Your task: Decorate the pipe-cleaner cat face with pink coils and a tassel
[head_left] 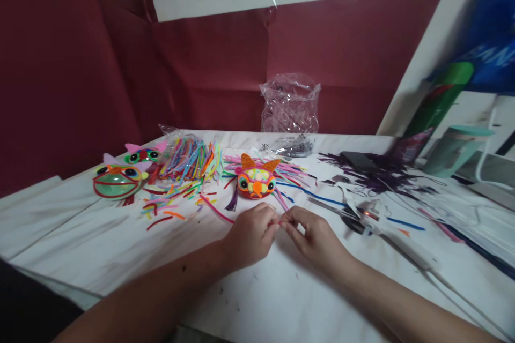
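Note:
Over the near part of the table, my left hand and my right hand meet fingertip to fingertip. Both are closed in a pinch on a pink pipe cleaner, whose long end runs out to the left behind my left hand. A tiny reddish bit of it shows between the fingertips. Just beyond my hands sits an orange animal-face ornament with striped orange ears and large eyes. Two similar ornaments stand at the left: a green one with a red outline and another with pink ears behind it.
Many coloured pipe cleaners lie in a clear bag at the back left, with cut pieces scattered in front. Scissors and a white glue gun with its cord lie at the right. A green cup stands behind them.

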`<state>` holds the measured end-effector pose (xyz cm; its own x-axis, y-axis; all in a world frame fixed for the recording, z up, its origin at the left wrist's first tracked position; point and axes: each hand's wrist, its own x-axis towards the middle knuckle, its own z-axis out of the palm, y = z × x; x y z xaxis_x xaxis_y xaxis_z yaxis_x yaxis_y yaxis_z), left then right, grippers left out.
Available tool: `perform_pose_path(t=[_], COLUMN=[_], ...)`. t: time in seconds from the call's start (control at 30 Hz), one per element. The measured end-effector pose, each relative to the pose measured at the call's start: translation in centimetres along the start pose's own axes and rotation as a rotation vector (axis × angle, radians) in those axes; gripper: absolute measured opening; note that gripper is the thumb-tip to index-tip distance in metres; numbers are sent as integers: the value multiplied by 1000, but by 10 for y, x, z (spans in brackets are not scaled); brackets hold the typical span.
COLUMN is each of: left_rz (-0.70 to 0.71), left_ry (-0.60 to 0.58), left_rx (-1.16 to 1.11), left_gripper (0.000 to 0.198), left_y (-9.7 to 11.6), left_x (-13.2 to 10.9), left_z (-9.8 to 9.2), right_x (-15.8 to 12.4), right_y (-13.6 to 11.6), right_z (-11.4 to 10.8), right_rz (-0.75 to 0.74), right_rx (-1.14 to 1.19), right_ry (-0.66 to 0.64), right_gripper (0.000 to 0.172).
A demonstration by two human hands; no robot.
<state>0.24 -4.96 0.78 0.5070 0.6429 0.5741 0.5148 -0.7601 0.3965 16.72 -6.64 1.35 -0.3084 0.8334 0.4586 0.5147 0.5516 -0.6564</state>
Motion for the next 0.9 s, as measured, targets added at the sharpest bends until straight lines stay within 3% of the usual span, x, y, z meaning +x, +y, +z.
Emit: perform_pose_path(t=[0.13, 0.23, 0.33, 0.47, 0.6, 0.77, 0.9], left_rz=[45, -39, -155, -227, -248, -209, -99], left_ry=[43, 169, 232, 210, 105, -38, -161], left_rx=[20, -66, -183, -244, -214, 45, 227], left_gripper=[13, 13, 14, 13, 13, 11, 10], left_y=[5, 11, 17, 17, 11, 6, 3], left_x=[-1, 0, 0, 0, -1, -4, -7], left_z=[-2, -2, 0, 3, 4, 5, 4], right_x=[0, -1, -3, -6, -4, 0, -1], right_y=[0, -1, -1, 0, 3, 7, 9], right_z=[4, 9, 14, 15, 12, 7, 6], right_rz=[95, 257, 324, 307, 190, 8, -68], right_rx=[165, 470, 593, 509, 315, 3, -102], right_ry=[23, 60, 115, 135, 86, -15, -73], right_gripper=[17, 24, 31, 28, 23, 19, 17])
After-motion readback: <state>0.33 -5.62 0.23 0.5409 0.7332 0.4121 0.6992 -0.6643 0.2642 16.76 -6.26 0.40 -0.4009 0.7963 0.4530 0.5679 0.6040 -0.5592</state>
